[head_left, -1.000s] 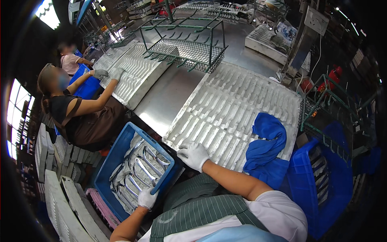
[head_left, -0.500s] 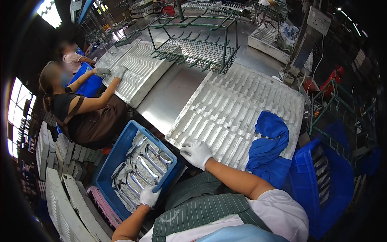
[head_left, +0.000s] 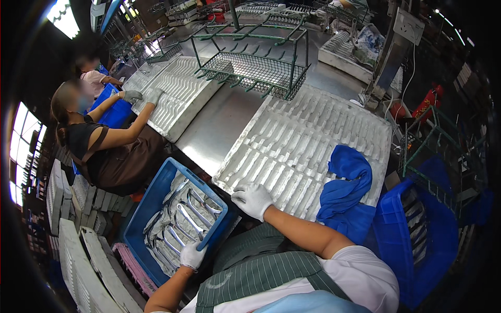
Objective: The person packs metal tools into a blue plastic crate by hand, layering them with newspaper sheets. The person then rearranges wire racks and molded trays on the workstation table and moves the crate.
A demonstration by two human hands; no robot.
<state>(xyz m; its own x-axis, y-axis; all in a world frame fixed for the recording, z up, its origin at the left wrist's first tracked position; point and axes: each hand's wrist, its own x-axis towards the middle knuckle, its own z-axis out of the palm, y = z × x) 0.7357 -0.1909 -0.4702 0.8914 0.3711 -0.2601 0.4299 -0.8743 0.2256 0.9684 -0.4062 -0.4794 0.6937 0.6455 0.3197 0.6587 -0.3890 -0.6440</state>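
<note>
My left hand (head_left: pixel 193 255), in a white glove, grips the near right rim of a blue crate (head_left: pixel 136 218). Inside the crate lie several shiny metal wrenches (head_left: pixel 189 219) on crumpled grey-white lining. My right hand (head_left: pixel 252 201), also gloved in white, rests at the near left corner of a white slotted tray (head_left: pixel 292 141), fingers somewhat bent and apart, with nothing seen in them. The slots of this tray hold no wrenches. A crumpled blue cloth (head_left: pixel 347 182) lies over the tray's near right part.
A green wire rack with a mesh basket (head_left: pixel 255 68) stands beyond the tray on the metal table (head_left: pixel 209 130). To the left a co-worker (head_left: pixel 104 135) has gloved hands on another slotted tray (head_left: pixel 182 99). A blue bin (head_left: pixel 391 235) stands at right; white trays (head_left: pixel 94 261) lean at lower left.
</note>
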